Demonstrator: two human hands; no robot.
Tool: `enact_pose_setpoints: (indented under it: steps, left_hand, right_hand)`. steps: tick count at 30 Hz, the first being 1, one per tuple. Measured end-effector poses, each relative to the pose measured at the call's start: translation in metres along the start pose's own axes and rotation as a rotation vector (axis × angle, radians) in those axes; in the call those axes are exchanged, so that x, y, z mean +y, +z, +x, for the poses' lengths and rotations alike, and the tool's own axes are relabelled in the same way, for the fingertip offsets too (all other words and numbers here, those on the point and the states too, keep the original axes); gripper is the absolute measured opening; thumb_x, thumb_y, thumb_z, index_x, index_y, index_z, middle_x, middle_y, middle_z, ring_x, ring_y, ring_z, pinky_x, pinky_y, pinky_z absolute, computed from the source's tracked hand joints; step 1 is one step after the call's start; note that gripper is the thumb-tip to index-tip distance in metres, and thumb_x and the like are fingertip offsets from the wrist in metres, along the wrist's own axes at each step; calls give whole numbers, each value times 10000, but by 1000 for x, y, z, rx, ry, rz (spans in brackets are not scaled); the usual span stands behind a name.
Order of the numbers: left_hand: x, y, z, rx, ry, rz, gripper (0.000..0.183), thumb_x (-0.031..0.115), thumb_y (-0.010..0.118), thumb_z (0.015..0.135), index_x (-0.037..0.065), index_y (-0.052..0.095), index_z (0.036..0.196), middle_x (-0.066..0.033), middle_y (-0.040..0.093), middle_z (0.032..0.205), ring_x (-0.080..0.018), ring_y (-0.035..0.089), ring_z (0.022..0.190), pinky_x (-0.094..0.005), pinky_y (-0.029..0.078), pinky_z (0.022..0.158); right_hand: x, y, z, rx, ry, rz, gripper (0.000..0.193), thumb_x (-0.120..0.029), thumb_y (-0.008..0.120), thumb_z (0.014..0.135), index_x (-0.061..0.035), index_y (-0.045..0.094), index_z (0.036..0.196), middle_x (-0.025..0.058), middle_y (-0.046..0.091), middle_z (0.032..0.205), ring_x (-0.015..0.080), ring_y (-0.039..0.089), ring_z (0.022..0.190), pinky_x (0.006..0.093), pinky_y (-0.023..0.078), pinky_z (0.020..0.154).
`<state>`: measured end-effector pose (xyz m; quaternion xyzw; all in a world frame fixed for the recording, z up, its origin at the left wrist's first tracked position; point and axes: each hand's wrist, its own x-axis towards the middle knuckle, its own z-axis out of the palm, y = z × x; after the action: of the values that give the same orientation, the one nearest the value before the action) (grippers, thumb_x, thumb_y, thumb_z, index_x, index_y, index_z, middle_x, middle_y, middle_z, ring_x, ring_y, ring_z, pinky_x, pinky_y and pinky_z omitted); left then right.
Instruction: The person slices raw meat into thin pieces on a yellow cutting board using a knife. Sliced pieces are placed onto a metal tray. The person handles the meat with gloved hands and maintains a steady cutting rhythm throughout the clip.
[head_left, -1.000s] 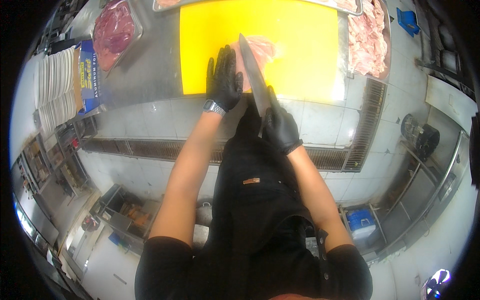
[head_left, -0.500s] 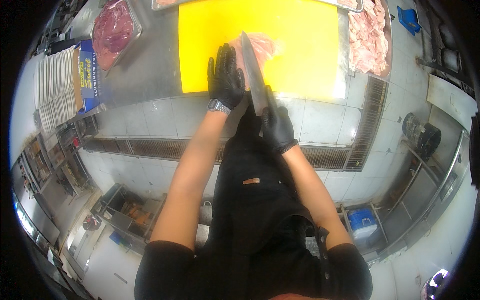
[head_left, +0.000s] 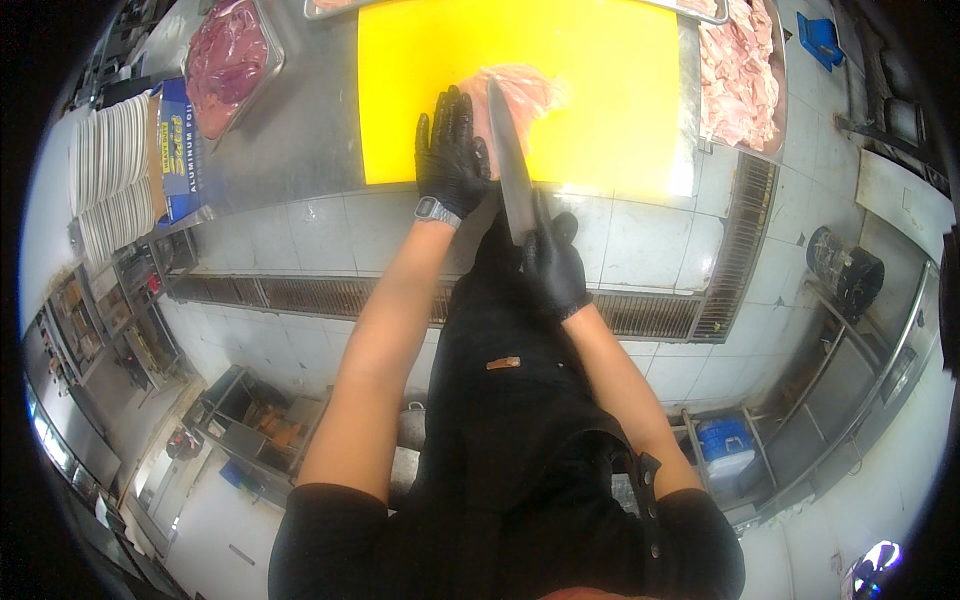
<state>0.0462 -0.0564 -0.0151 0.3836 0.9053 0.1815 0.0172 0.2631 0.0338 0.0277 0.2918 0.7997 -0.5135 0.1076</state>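
A piece of pale pink raw meat (head_left: 533,95) lies on a yellow cutting board (head_left: 620,90). Black-gloved, my left hand (head_left: 452,155) rests flat along the meat's left edge, fingers stretched away from me. My right hand (head_left: 555,265), in a black glove too, is closed round the handle of a large kitchen knife (head_left: 512,165). The blade points away from me and lies over the meat, its tip near the middle of the piece. The knife's handle is mostly hidden in the glove.
At the right stands a metal tray heaped with pale raw meat (head_left: 738,85). Darker red meat (head_left: 228,65) fills a tray at the left. Beside it are a blue foil box (head_left: 178,150) and stacked white plates (head_left: 115,170). The board sits on a steel table (head_left: 300,130).
My right hand has drawn the knife slightly back toward me, so its tip sits lower over the meat. My left hand has stayed in place.
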Motion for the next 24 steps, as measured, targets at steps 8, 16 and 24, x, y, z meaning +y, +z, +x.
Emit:
enact_pose_setpoints:
  steps: [8, 16, 24]
  left_hand:
    - [-3, -1, 1, -17, -13, -95, 700, 372, 400, 1046, 67, 319, 1671, -196, 295, 1743, -363, 306, 1596, -527, 145, 1315]
    - [-5, -2, 0, -24, 0, -89, 701, 371, 393, 1047, 71, 310, 1675, -194, 278, 1750, -353, 272, 1614, -535, 125, 1317]
    - [-2, -6, 2, -17, -19, -149, 673, 346, 394, 1058, 79, 329, 1673, -178, 292, 1749, -343, 276, 1615, -531, 117, 1314]
  right_hand:
    - [7, -20, -30, 46, -60, 79, 720, -96, 534, 1026, -138, 267, 1694, 307, 704, 888, 512, 689, 815, 577, 532, 726]
    - [7, -14, -18, 32, -118, 57, 794, -80, 578, 1011, -153, 208, 1710, 281, 676, 814, 495, 690, 755, 527, 508, 662]
    - [15, -17, -24, 1, -110, -28, 781, -77, 554, 1014, -169, 216, 1712, 286, 681, 834, 510, 681, 769, 555, 502, 666]
